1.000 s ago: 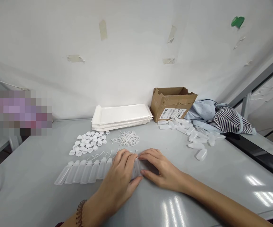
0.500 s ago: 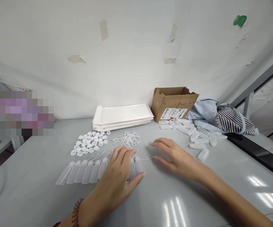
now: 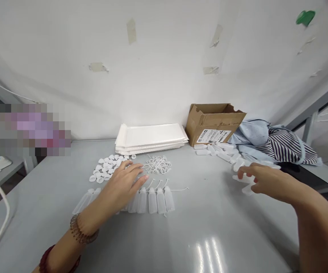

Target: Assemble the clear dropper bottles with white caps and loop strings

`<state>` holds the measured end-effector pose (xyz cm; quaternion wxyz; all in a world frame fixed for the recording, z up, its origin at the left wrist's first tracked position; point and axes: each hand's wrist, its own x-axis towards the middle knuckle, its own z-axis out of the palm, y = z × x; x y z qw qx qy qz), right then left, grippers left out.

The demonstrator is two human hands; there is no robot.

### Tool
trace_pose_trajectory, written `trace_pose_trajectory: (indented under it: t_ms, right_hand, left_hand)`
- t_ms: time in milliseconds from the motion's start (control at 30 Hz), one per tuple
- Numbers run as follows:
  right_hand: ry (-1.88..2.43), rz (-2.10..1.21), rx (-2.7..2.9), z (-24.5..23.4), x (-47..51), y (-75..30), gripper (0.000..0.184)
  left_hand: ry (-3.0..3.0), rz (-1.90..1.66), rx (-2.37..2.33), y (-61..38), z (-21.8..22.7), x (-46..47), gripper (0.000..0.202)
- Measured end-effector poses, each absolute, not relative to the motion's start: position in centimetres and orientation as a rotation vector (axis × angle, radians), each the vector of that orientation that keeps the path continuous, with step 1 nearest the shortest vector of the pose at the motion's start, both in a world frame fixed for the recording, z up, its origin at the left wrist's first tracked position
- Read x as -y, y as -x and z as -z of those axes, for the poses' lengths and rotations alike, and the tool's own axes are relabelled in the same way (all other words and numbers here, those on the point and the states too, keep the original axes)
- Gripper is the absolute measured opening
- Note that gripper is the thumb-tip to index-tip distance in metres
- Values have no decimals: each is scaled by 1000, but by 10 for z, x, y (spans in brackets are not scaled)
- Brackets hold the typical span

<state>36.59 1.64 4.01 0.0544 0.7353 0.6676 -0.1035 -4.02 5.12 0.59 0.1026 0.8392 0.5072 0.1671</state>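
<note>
My left hand reaches over a row of small translucent plastic bottles, its fingers stretched out and holding nothing visible. The fingertips are between a heap of white caps and a tangle of thin white straps. Thin straps stick out from the necks of several bottles in the row, and my forearm hides part of it. To the right, my right hand hovers at the scattered loose bottles with fingers curved and apart. A loose bottle lies just beneath its fingertips.
White padded envelopes are stacked against the wall. Beside them stands an open cardboard box. Folded blue and striped cloth and a long black object lie at the right. A white cable hangs at the left edge.
My left hand has moved from the row's right end up and left toward the caps and straps. My right hand has left the row and swung right to the loose bottles. The view has shifted slightly.
</note>
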Motion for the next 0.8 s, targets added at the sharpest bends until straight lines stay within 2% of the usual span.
trace_pose_trajectory:
  t_ms: [267, 400, 567, 700, 800]
  right_hand:
    - [-2237, 359, -2080, -35, -19, -364, 33]
    - [-2266, 318, -2093, -33, -21, -367, 24]
    - [-2241, 393, -2087, -40, -18, -371, 20]
    - [-2141, 622, -2025, -47, -15, -369, 27]
    - [-2096, 663, -2019, -47, -13, -364, 33]
  left_hand:
    - [-2481, -527, -1474, 36, -10, -51, 40]
    - [-2292, -681, -1541, 38, -20, -49, 42]
    - [-1986, -870, -1656, 37, -32, -46, 33]
    - [-2209, -861, -1669, 39, -26, -51, 30]
    - [-2465, -777, -1581, 42, -14, -55, 33]
